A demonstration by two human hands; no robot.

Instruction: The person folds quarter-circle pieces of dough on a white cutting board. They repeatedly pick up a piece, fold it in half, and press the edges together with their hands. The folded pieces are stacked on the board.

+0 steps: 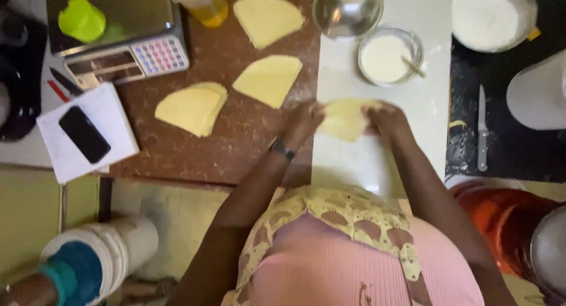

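My left hand and right hand pinch a dough sheet mid-frame; three folded pieces lie upper left, finished.

A pink ribbed top under a yellow patterned apron, dark wristband.

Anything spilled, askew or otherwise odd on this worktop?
Only small things. Flour is dusted across the brown table around the three folded dough pieces. A phone lies on a white notepad that overhangs the table edge. Both hands, left hand and right hand, hold a dough piece.
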